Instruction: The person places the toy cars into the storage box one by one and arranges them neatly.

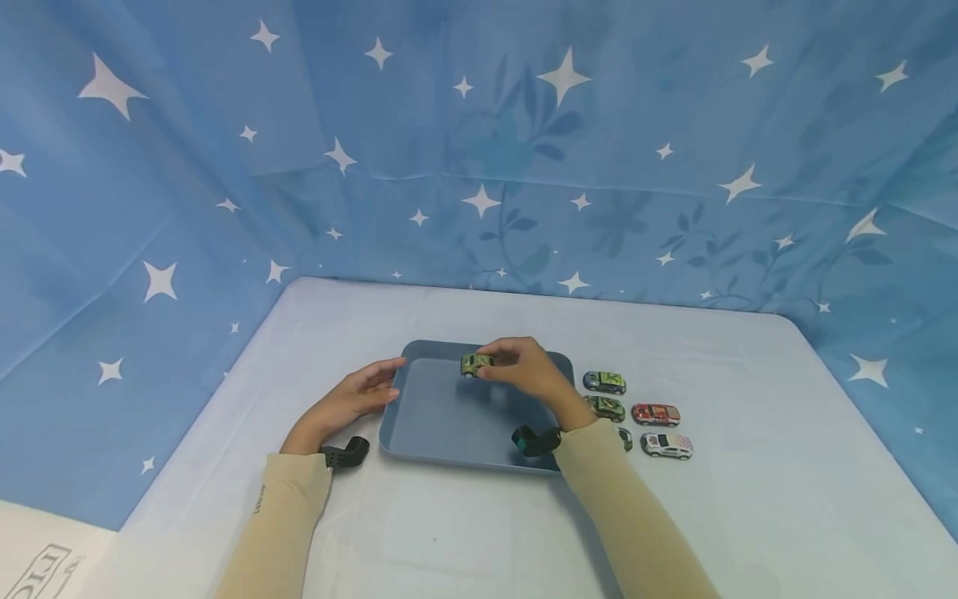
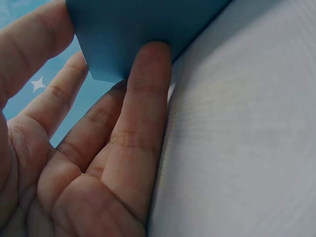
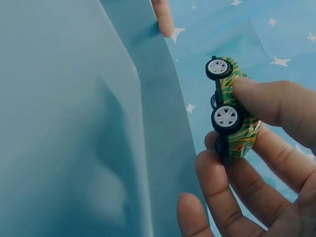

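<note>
My right hand (image 1: 530, 368) pinches a green-and-yellow patterned toy car (image 1: 473, 364) between thumb and fingers, above the far part of a blue-grey tray (image 1: 441, 416). In the right wrist view the toy car (image 3: 232, 108) shows its white-spoked wheels, with the thumb on one side and fingertips on the other. At the tray's left side, my left hand (image 1: 355, 398) touches the edge with fairly straight, spread fingers. The left wrist view shows those fingers (image 2: 145, 94) against the tray's outer wall (image 2: 123, 34).
Right of the tray stand a blue-and-yellow toy car (image 1: 604, 382), a green one (image 1: 606, 408), a red one (image 1: 656, 414) and a white one (image 1: 666, 446). Another car (image 1: 625, 439) is partly hidden by my right sleeve. A blue starred cloth (image 1: 479, 141) hangs behind the white table (image 1: 449, 532).
</note>
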The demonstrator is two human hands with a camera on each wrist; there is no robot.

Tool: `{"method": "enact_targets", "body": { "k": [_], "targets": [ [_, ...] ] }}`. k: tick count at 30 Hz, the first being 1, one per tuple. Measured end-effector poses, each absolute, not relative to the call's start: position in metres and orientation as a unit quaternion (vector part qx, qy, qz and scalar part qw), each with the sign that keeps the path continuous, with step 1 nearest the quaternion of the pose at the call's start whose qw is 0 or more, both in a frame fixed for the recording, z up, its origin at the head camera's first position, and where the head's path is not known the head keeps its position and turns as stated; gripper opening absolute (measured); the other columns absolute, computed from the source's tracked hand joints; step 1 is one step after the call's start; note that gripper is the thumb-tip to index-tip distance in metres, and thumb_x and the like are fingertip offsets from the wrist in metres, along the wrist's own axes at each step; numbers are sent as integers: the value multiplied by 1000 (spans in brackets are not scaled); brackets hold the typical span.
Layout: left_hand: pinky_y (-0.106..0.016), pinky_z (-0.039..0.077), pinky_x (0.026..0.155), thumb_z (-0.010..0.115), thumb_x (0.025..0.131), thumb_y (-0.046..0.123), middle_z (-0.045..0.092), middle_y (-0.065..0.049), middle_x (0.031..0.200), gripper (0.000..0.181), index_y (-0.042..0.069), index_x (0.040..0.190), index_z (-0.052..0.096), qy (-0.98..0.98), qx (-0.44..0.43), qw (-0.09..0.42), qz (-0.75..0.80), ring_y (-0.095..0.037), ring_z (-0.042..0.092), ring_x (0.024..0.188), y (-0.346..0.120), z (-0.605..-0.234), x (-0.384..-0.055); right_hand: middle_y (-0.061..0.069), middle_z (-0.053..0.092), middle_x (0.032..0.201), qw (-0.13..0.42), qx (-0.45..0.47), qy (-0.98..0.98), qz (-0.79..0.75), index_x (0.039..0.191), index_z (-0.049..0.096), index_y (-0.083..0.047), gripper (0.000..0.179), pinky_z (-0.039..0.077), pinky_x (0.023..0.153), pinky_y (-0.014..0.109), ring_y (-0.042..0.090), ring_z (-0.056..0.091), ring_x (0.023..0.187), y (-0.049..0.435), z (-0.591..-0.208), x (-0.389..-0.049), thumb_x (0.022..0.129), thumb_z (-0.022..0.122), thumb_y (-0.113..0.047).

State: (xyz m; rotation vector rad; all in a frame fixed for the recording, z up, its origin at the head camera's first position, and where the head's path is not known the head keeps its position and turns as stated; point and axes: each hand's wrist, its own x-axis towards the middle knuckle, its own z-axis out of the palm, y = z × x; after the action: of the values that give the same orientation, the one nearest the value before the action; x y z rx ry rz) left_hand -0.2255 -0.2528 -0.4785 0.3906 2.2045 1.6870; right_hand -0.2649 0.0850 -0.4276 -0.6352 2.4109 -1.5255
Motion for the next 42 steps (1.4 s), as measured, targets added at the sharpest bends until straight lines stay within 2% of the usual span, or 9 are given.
{"method": "enact_targets", "body": {
  "k": [4, 9, 15, 27, 42],
  "targets": [
    [-64, 35, 124, 66, 108, 25, 30, -26, 173, 71, 3, 168, 35, 774, 133, 170, 595, -50, 26, 160, -253, -479, -226, 20, 76, 123, 116, -221, 820, -515, 130, 74, 6, 35, 56, 101, 59, 39, 72, 115, 79, -424, -265, 99, 78, -11],
    [-63, 36, 123, 66, 108, 24, 30, -25, 174, 70, 4, 168, 36, 776, 125, 170, 595, -49, 28, 159, -252, -479, -227, 19, 77, 117, 119, -214, 825, -509, 127, 75, 6, 33, 58, 96, 53, 35, 74, 110, 69, -425, -269, 98, 79, -11],
    [-63, 37, 123, 66, 109, 21, 30, -25, 174, 69, 4, 168, 36, 771, 121, 173, 601, -49, 28, 160, -252, -477, -225, 19, 76, 118, 116, -206, 833, -501, 124, 77, 4, 31, 59, 88, 46, 33, 74, 108, 59, -431, -274, 97, 80, -12],
    [-60, 41, 121, 66, 109, 22, 35, -26, 171, 70, 3, 169, 35, 766, 126, 176, 606, -46, 34, 157, -252, -479, -227, 14, 78, 120, 115, -203, 847, -477, 122, 80, -1, 29, 58, 88, 44, 28, 72, 107, 43, -437, -282, 97, 83, -15],
    [-58, 43, 120, 65, 110, 23, 35, -26, 171, 70, 2, 169, 34, 762, 135, 177, 608, -46, 39, 155, -252, -479, -228, 11, 79, 118, 101, -185, 871, -444, 118, 82, -4, 26, 59, 89, 44, 30, 73, 110, 14, -440, -283, 95, 85, -15]
  ]
}}
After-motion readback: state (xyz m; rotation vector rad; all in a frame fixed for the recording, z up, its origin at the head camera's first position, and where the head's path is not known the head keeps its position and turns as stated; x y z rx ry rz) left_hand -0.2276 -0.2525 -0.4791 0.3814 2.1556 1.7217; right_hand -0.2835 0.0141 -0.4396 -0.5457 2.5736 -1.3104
